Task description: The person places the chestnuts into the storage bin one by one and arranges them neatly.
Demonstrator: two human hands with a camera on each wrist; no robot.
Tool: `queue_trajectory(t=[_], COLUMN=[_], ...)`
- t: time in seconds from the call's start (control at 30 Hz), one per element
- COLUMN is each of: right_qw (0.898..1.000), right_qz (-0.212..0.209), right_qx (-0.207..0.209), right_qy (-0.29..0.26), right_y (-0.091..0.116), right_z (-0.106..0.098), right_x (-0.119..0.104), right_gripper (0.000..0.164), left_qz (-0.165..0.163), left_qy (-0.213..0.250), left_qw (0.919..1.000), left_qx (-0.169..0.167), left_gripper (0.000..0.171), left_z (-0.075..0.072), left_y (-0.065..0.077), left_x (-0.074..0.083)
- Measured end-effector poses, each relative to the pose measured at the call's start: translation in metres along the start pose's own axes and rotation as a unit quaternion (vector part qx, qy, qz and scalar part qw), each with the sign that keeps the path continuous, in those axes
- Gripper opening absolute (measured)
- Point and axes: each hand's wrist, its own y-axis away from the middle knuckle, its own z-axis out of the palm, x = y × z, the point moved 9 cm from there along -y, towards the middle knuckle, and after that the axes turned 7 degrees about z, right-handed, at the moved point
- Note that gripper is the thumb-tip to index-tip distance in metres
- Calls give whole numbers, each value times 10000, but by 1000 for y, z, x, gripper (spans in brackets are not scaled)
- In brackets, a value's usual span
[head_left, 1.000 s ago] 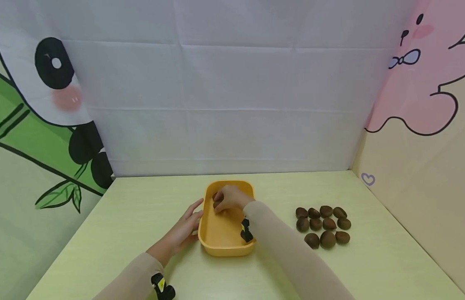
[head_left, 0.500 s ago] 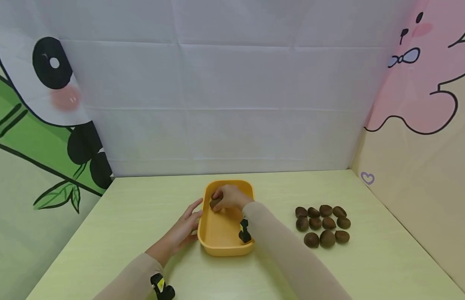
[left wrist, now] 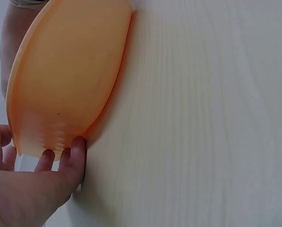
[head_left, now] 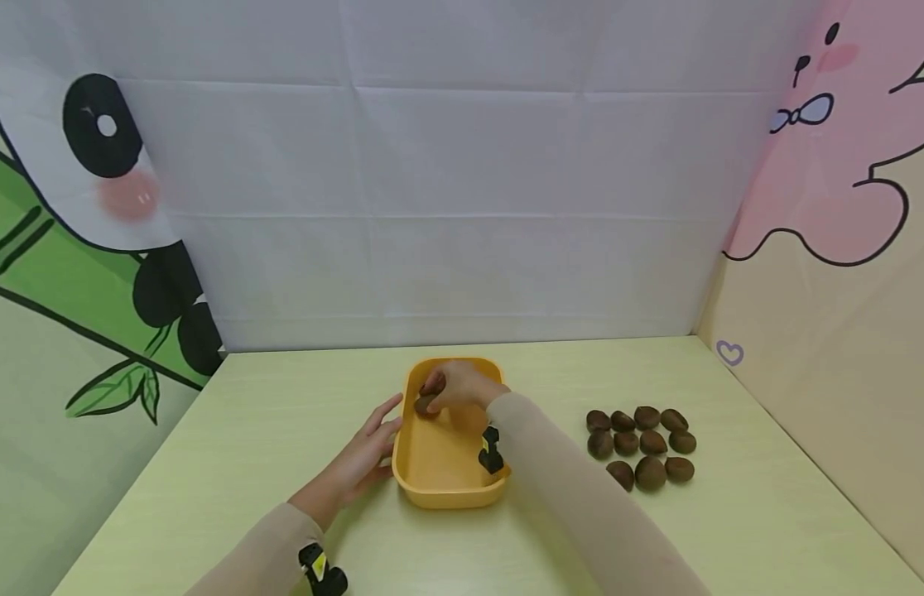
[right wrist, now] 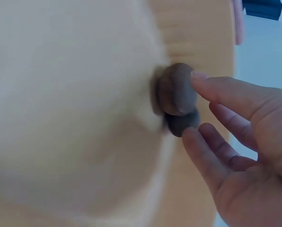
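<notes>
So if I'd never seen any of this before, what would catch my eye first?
Probably the bright yellow-orange tray in the middle, with the right hand reaching inside, fingers at a couple of brown nuts, and the left hand at its left side. Next, the three rows of nuts to its right. Then the big cartoon face at far left.

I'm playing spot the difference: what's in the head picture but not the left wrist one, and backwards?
Only head view: brown nuts on the table and in the yellow box, plus cartoon wall pictures.
Only left wrist view: little ridges in the box's wall.
Both: table, box, left hand touching the box, and some of the right hand.
</notes>
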Motion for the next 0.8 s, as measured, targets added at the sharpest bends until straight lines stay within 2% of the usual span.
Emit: queue_trajectory(t=[0.13,0.4,0.8], right_qw=[9996,9972,9950], right_qz=[-46,-656,-826], right_qx=[-5,71,-52], right_qy=[272,365,553], right_y=[6,25,73], right_z=[-14,-38,-68], right_x=[-4,-6,19], right_gripper=[39,38,34], left_qz=[-10,35,14], left_qy=[1,48,32], left_qw=[10000,10000,10000], left_qx=[16,37,18], left_gripper=[55,54,54], left_z=[0,0,-1], left_y=[1,0,0], left_x=[0,-1,-2])
